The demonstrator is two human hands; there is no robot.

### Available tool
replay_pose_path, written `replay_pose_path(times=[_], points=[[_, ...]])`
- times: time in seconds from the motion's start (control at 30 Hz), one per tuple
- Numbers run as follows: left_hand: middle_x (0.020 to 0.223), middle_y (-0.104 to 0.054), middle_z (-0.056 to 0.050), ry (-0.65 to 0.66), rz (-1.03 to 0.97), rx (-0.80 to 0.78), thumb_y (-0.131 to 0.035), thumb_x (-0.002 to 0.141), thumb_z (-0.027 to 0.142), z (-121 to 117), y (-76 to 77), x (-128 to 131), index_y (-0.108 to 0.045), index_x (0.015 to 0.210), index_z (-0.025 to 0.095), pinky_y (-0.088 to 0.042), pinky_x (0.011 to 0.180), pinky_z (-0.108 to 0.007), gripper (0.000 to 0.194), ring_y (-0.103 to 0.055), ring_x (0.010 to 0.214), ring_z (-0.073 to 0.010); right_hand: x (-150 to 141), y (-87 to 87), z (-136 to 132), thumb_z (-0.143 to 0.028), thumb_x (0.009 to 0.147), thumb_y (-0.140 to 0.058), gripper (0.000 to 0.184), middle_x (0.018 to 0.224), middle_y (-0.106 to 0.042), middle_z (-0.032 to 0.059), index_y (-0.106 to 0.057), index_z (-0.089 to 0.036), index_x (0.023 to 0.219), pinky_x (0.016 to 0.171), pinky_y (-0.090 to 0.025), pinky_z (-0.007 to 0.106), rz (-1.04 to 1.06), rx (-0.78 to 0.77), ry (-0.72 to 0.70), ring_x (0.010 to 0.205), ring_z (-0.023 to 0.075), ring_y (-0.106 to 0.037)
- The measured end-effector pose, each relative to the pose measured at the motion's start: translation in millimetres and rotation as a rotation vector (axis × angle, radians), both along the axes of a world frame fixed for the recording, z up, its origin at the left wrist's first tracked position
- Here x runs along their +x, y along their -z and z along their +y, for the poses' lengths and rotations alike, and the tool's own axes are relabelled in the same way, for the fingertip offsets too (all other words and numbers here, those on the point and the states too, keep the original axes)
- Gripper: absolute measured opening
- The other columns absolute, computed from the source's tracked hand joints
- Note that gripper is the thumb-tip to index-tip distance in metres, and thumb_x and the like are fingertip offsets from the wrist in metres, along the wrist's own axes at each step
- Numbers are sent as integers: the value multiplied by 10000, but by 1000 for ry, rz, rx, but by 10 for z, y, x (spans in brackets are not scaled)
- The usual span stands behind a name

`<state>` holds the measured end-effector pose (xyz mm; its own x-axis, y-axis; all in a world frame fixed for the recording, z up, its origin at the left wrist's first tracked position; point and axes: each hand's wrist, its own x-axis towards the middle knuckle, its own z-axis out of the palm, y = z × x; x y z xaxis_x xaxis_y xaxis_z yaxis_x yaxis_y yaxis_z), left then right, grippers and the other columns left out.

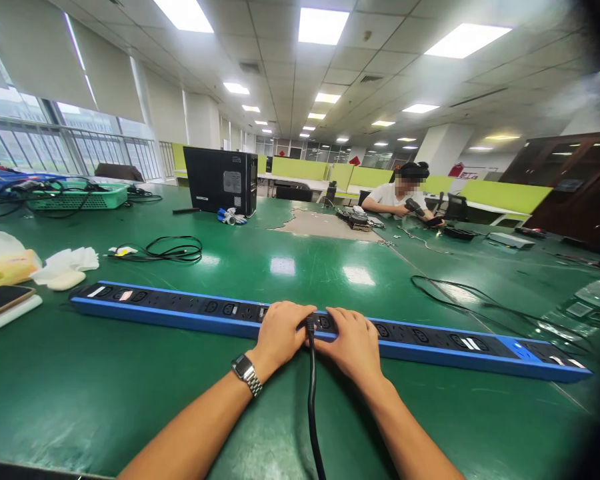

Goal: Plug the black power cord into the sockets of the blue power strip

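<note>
A long blue-and-black power strip (pixel 180 312) lies across the green table in front of me, its top lined with sockets. At its middle, the black plug (pixel 309 325) of a power cord (pixel 313 407) sits at a socket, and the cord runs down toward me. My left hand (pixel 283 331), below a wristwatch (pixel 247 375), is closed, its thumb and forefinger at the plug. My right hand (pixel 353 340) is closed over the strip just right of the plug, fingers on top and thumb at the near side. How deep the plug sits is hidden.
A black computer case (pixel 220 180) stands at the back, with gloves (pixel 231 216) beside it. Coiled cable (pixel 173 249), tissues (pixel 67 263) and a phone (pixel 3 303) lie left. A green basket (pixel 80 196) holds cables. Right are loose cable (pixel 460 300) and clear plastic (pixel 587 310). A person (pixel 400 197) sits opposite.
</note>
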<state>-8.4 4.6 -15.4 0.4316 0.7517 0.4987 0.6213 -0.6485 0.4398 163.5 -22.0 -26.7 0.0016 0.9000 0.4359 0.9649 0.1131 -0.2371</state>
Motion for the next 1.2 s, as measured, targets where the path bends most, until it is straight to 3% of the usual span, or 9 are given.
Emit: replay_pose_path(times=[0.23,0.4,0.5,0.6,0.77,0.97,1.2], points=[[1044,-731,-39,40,-144,178,-552,841,83,-4,145,-26,-665,1124,215,-504,887,-378,332,-632,970,-214,-6,1,-2,-567,686,-700,612,1213,-646,96,-612,-212,1176,983,-320,491,9,-8,22,1147,310,-523],[1061,-721,-59,-35,-388,344,-590,880,161,-10,-125,-44,-648,1135,206,-519,865,-338,265,-642,962,-205,-17,-6,6,-593,657,-718,659,1218,-643,100,-614,-203,1178,998,-297,501,12,-27,33,1161,318,-517],[1102,-713,-68,-121,-457,367,-628,876,224,38,-308,-265,-657,1141,206,-510,898,-342,268,-649,990,-211,-10,9,20,-624,642,-715,689,1228,-639,107,-612,-205,1181,1011,-269,529,15,-22,44,1168,332,-514],[1079,-725,-75,-212,-406,235,-645,859,292,81,-314,-649,-679,1131,201,-518,881,-360,289,-668,965,-227,-4,21,26,-643,644,-703,695,1228,-639,106,-610,-213,1182,1017,-256,538,22,-20,43,1170,333,-512],[1020,-742,-76,-229,-279,-35,-648,829,373,62,-99,-1116,-698,1110,190,-536,825,-364,339,-688,907,-239,-10,11,26,-643,628,-719,721,1245,-628,108,-605,-207,1191,1017,-254,542,24,-59,54,1188,336,-500],[1009,-731,-64,-159,-94,-55,-624,836,322,38,-43,-1132,-695,1092,217,-518,824,-353,286,-669,904,-224,-20,12,27,-644,656,-697,690,1250,-623,106,-598,-225,1196,1009,-269,531,16,-60,55,1195,330,-498],[1085,-715,-65,-119,3,74,-601,875,344,42,7,-1178,-639,1151,237,-479,903,-383,299,-645,994,-233,-67,-63,8,-592,650,-740,705,1289,-605,116,-580,-220,1228,1022,-245,579,45,-109,40,1213,358,-478]])
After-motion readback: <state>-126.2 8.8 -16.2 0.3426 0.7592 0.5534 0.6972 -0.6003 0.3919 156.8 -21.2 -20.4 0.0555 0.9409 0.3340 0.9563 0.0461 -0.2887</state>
